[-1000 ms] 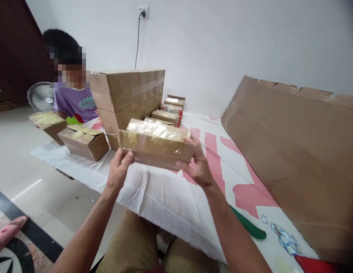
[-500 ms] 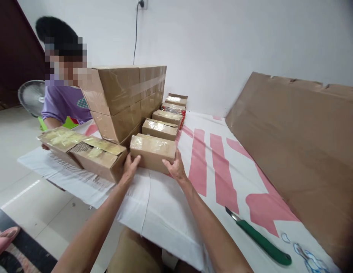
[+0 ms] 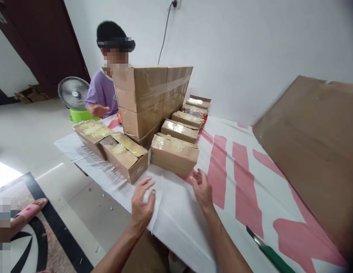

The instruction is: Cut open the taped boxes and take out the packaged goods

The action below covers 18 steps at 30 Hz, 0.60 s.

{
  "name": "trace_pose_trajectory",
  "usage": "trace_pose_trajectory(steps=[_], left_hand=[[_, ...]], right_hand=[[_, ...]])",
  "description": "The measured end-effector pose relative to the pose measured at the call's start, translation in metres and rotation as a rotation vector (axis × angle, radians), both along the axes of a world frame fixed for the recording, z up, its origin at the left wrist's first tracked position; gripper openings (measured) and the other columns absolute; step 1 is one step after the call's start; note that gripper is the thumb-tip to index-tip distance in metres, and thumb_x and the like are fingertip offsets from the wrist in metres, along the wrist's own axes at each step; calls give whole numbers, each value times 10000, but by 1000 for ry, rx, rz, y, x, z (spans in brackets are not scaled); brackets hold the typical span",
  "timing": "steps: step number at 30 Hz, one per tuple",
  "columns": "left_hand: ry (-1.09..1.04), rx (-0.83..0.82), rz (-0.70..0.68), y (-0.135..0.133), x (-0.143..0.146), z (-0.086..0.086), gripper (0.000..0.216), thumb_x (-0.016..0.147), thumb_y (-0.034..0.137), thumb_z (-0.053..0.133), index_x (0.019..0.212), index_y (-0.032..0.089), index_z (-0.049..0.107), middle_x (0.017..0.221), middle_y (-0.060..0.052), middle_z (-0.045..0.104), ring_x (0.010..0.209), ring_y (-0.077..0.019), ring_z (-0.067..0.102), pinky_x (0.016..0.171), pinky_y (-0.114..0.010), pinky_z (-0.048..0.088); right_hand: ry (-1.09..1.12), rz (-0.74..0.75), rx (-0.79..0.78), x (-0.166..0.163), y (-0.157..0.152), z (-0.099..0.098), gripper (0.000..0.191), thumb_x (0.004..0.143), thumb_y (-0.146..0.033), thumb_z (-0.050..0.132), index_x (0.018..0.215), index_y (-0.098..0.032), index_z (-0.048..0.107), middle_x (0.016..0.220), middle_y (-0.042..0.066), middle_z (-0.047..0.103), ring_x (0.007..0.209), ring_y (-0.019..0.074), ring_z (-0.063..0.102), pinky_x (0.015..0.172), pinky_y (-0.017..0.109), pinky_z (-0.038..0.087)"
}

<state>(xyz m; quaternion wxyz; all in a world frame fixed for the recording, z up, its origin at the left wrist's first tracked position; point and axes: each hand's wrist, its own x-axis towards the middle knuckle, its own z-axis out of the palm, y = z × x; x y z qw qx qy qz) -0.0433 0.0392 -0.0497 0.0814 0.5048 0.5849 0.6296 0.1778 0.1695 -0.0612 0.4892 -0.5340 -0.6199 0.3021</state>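
Note:
A taped cardboard box (image 3: 174, 155) stands on the table, nearest to me in a row of small boxes. My right hand (image 3: 202, 186) is just off its near right corner, fingers apart and nothing in them. My left hand (image 3: 143, 203) hovers over the white cloth, also open and holding nothing. Left of that box lies another taped cardboard box (image 3: 123, 155) with a partly raised flap, and beyond it a further box (image 3: 92, 134). Behind them rises a stack of larger cartons (image 3: 149, 89) bound with clear tape.
A green-handled knife (image 3: 274, 258), blade bare, lies at the table's lower right. A large cardboard sheet (image 3: 304, 151) leans along the right side. Across the table sits a person in a purple shirt (image 3: 98, 93), beside a fan (image 3: 74, 93). A pink slipper (image 3: 31, 212) is on the floor.
Both my hands have let go of the near box and drawn back toward me. The view has swung left. The person opposite has taken a hand off the far left box and raised it.

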Motion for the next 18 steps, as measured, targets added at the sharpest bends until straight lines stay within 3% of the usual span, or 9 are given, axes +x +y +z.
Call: trace_pose_trajectory(steps=[3, 5, 8, 11, 13, 15, 18], left_hand=[[-158, 34, 348, -10, -39, 6, 310, 901, 292, 647, 1204, 232, 660, 1270, -110, 662, 1253, -269, 618, 1146, -488, 456], [-340, 23, 460, 0, -60, 9, 445, 883, 336, 660, 1305, 215, 589, 1378, -132, 602, 1326, -281, 572, 1174, -489, 423], [-554, -2, 366, 20, -71, 13, 526, 893, 380, 624, 1373, 190, 519, 1476, -170, 548, 1408, -288, 521, 1211, -472, 382], [-622, -31, 238, 28, -64, 16, 524, 942, 440, 559, 1392, 178, 499, 1514, -189, 530, 1431, -287, 513, 1208, -451, 391], [-614, -67, 207, 23, -58, 16, 546, 970, 487, 520, 1417, 175, 481, 1475, -191, 567, 1395, -282, 552, 1186, -447, 417], [-574, -88, 231, 14, -56, 16, 559, 979, 511, 504, 1425, 176, 479, 1413, -181, 611, 1354, -276, 586, 1172, -443, 430], [-460, -30, 377, -1, -62, 16, 526, 980, 492, 509, 1419, 201, 498, 1441, -152, 583, 1395, -268, 540, 1200, -430, 392]], right_hand=[[-89, 33, 44, -15, -25, 8, 415, 915, -480, 618, 1218, -201, 673, 1108, 142, 770, 1027, 320, 730, 903, 539, 601], [-148, 194, 123, -45, -35, 17, 468, 894, -449, 659, 1306, -228, 646, 1268, 142, 726, 1187, 332, 680, 972, 531, 581], [-236, 447, 191, -112, -34, 34, 907, 770, -440, 805, 1562, -238, 413, 1602, 168, 465, 1486, 374, 433, 1195, 579, 409], [-297, 524, 130, -176, -21, 50, 1251, 638, -456, 903, 1644, -200, 205, 1707, 222, 224, 1572, 427, 246, 1241, 635, 300], [-297, 503, 105, -201, -15, 56, 1265, 633, -434, 904, 1638, -163, 187, 1698, 262, 187, 1569, 447, 233, 1233, 643, 298], [-277, 466, 132, -206, -14, 58, 1192, 653, -377, 885, 1617, -137, 226, 1666, 278, 224, 1555, 442, 260, 1242, 617, 293], [-247, 481, 206, -175, -26, 54, 1129, 647, -311, 870, 1599, -189, 276, 1624, 231, 311, 1534, 413, 308, 1256, 591, 287]])
